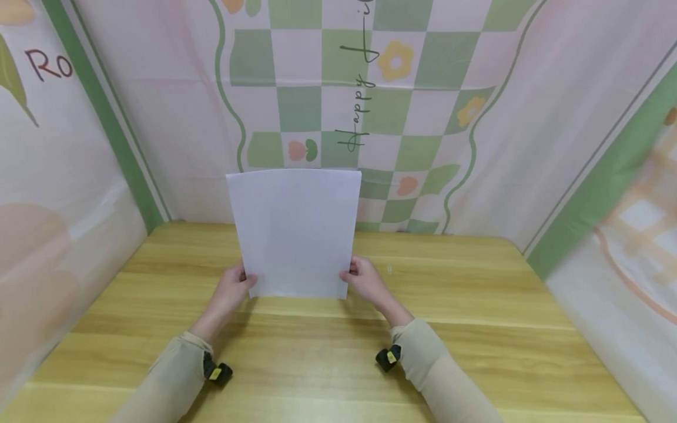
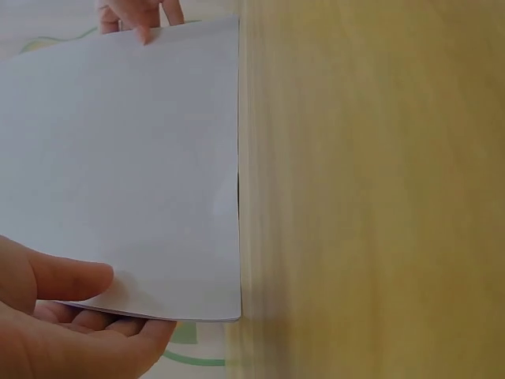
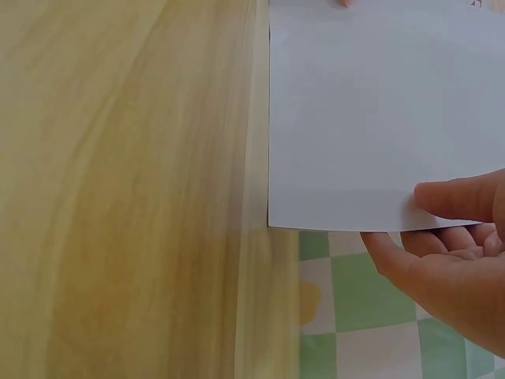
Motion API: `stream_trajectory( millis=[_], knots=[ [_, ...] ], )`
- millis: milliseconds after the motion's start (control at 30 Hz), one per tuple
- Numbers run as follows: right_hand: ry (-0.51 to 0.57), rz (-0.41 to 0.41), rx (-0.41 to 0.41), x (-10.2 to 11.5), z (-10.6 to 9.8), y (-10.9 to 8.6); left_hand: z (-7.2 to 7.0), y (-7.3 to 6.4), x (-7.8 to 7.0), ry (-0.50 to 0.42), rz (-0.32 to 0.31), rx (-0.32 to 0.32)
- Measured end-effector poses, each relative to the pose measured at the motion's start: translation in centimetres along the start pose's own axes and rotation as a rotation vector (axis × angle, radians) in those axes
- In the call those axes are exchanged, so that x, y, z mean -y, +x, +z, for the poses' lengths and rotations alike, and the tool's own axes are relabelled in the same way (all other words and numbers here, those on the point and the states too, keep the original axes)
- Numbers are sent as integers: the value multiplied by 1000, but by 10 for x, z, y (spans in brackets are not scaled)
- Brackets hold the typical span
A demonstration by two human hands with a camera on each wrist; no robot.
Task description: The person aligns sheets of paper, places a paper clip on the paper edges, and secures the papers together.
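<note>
A blank white stack of paper sheets [image 1: 296, 235] stands upright over the table in the head view, its top edge slightly bowed. My left hand [image 1: 236, 288] pinches its lower left side, thumb on the near face and fingers behind. At the lower right side, my right hand [image 1: 365, 278] pinches it the same way. In the left wrist view the paper [image 2: 134, 166] shows layered edges near the left hand [image 2: 71, 316]. The right wrist view has the right hand [image 3: 450, 245] with its thumb flat on the paper [image 3: 371, 118] and fingers beneath.
The wooden table [image 1: 296, 364] spreads under both arms. A small clear object [image 1: 389, 269] lies on it right of the right hand. Behind hangs a checkered green and white cloth [image 1: 391, 111], with more cloth on both sides. Small black cameras [image 1: 218, 372] sit at both wrists.
</note>
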State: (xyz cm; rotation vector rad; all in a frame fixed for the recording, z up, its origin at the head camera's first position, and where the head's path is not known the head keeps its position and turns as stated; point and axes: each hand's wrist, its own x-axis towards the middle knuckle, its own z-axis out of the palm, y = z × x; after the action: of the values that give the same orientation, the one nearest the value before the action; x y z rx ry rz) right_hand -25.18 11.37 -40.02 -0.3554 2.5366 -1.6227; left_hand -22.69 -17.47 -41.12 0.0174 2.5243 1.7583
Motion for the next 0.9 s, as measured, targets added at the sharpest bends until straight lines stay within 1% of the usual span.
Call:
stream_trajectory(
  millis=[100, 267, 533, 633, 733, 900],
  knots=[
    [-3, -4, 10, -1, -1, 0, 0, -1, 0, 35, -12, 2],
    [-12, 2, -2, -1, -1, -1, 1, -3, -1, 60, -21, -2],
    [-24, 2, -13, 1, -2, -3, 3, -5, -2, 98, -13, -13],
    [-25, 21, -28, 5, -3, -5, 3, -5, -4, 99, -18, -13],
    [-36, 15, -31, 7, -3, -6, 3, -5, -5, 95, -19, -7],
    [-24, 8, -31, 8, -4, -6, 3, -6, -6, 74, -27, 1]
  ],
)
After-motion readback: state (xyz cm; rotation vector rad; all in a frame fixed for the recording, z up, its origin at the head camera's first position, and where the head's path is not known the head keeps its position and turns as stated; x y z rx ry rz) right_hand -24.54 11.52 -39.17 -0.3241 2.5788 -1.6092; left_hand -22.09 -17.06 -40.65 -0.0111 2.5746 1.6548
